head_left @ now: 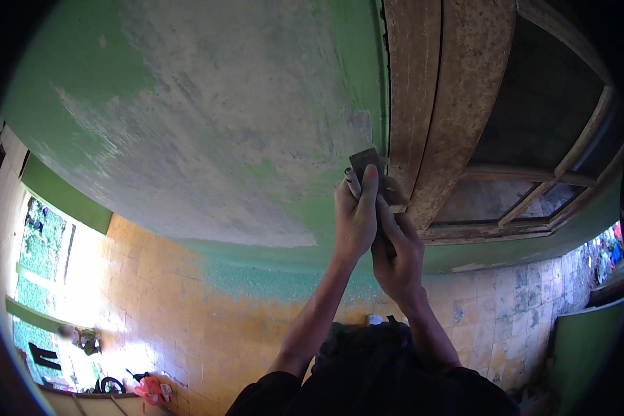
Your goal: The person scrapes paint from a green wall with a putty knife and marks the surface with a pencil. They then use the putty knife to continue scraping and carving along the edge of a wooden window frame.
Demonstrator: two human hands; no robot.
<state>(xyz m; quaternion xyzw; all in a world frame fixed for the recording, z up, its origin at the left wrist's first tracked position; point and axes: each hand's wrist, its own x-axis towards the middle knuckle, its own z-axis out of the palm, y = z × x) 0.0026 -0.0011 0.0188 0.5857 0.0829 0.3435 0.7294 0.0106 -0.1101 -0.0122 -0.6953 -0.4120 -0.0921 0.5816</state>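
1. The patchy wall [215, 104] could get gouged if the blade [363, 160] near it tilts.
2. The left hand [354, 222] pinches the blade and a small tube [353, 183]; loosening could drop either.
3. The right hand [403, 256] curls close (grip unclear); slipping could scratch the window frame [464, 90].

house interior, scraped green wall [222, 125], tiled floor [180, 291], paned window [534, 132]
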